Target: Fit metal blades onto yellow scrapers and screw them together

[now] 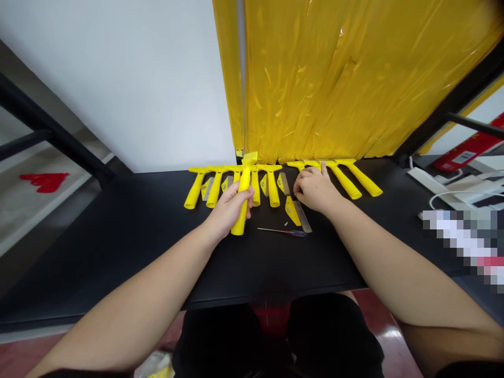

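Left hand: my left hand is raised just off the front of the row, with a yellow scraper in it.
Left fingers: closed narrow around the scraper's yellow handle, with the head pointing up and away from me. A fist grip like this looks chosen to keep the head clear of the hand.
Right hand: my right hand is low over the surface, a little to the right of the left.
Right fingers: loosely curled, not spread wide, with the index lifted slightly. I cannot tell whether they pinch anything.
Nearest the right hand: a steel blade and a yellow blade holder lie just below my fingertips, side by side and angled. Another blade stands beyond them.
Row: a row of yellow scrapers lies along the back of the black surface, heads to the wall and handles toward me, probably so that each handle is easy to reach.
Tool: a thin screwdriver lies in front of the blades, between my hands.
Around: yellow plastic sheeting hangs behind the row. A white power strip sits off to the right.
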The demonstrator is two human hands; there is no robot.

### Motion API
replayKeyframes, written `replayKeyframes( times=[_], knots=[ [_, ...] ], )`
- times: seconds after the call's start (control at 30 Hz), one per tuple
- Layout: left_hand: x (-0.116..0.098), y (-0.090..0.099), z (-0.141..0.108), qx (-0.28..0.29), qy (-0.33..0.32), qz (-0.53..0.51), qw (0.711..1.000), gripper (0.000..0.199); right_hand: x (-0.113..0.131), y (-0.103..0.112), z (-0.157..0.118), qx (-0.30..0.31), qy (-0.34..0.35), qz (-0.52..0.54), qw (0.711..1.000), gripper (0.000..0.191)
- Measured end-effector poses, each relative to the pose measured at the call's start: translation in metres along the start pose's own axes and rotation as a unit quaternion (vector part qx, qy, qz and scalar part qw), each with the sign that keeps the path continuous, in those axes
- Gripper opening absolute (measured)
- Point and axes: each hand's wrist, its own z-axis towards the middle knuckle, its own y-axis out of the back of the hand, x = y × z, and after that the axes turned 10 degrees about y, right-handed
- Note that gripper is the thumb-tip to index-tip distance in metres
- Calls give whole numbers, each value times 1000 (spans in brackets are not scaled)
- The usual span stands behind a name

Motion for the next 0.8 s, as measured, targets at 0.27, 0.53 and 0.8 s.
replayKeyframes(
  times=[0.27, 0.53, 0.8],
  knots=[
    [-1, 2, -3, 119, 29, 91, 988, 21, 11, 26, -17, 57, 168, 184, 967, 13],
    [4, 6, 0, 154, 59, 143, 976, 25, 13, 31, -28, 109, 184, 242, 946, 12],
    [4, 6, 1, 176, 50, 148, 972, 22, 14, 41, -35, 166, 185, 327, 912, 10]
  ],
)
